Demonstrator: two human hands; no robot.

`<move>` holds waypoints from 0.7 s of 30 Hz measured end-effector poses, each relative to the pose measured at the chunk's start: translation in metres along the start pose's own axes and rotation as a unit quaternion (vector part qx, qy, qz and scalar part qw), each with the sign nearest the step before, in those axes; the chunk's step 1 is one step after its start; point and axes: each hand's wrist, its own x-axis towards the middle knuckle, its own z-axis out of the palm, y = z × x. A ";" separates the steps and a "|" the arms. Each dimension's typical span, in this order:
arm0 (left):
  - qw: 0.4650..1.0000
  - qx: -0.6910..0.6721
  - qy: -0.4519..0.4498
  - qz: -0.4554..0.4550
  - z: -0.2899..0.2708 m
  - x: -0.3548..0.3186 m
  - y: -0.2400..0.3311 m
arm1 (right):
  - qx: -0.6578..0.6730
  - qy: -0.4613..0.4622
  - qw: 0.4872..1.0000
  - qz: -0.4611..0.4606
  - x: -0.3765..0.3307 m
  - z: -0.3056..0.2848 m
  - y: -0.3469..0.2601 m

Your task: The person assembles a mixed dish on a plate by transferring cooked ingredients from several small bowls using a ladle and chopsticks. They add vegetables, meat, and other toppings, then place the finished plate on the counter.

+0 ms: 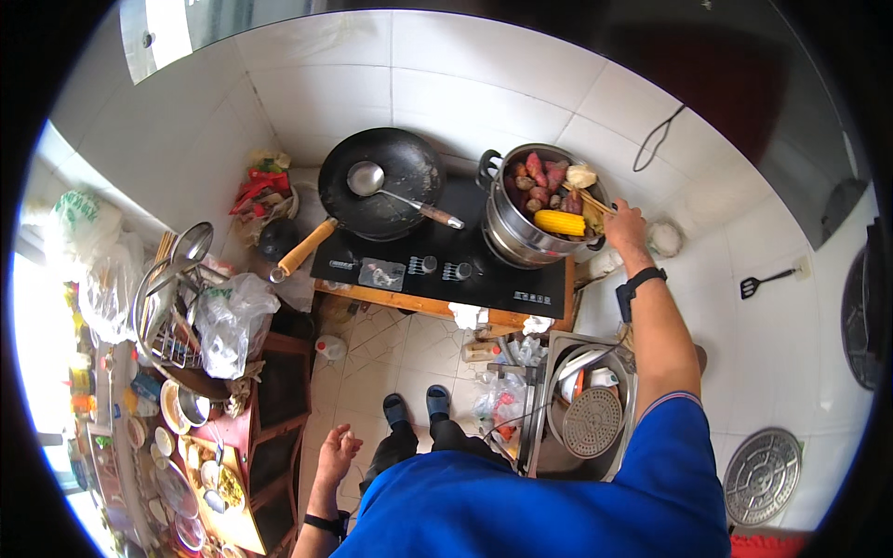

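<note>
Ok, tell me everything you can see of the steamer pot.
The steamer pot is round and shiny, apparently metal, in stacked tiers, with dark handles at its sides. It stands upright and uncovered on the right part of the black hob, holding reddish sweet potatoes and a yellow corn cob. The right hand is at its rim, with chopsticks reaching over the food.

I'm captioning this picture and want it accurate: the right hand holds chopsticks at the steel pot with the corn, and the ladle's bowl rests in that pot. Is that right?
Not quite: the ladle's bowl rests in the black wok, as the head view shows. The right hand does hold chopsticks at the steel pot with the corn.
</note>
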 end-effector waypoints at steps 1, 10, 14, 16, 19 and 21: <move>1.000 -0.015 0.006 -0.013 0.006 -0.008 -0.004 | 0.000 0.000 1.000 -0.002 0.015 0.015 0.005; 0.998 -0.017 0.050 -0.028 0.057 -0.040 -0.018 | 0.020 0.019 0.971 -0.237 0.103 0.077 0.080; 0.997 -0.008 0.065 -0.027 0.064 -0.049 -0.014 | -0.039 0.045 0.954 -0.293 0.102 0.058 0.102; 0.997 -0.002 0.070 -0.030 0.062 -0.055 -0.017 | -0.053 0.032 0.952 -0.298 0.101 0.049 0.109; 0.996 -0.043 0.075 -0.035 0.057 -0.064 -0.031 | -0.079 0.012 0.947 -0.311 0.092 0.036 0.115; 0.996 -0.028 0.079 -0.036 0.052 -0.067 -0.043 | -0.098 0.002 0.946 -0.309 0.085 0.019 0.118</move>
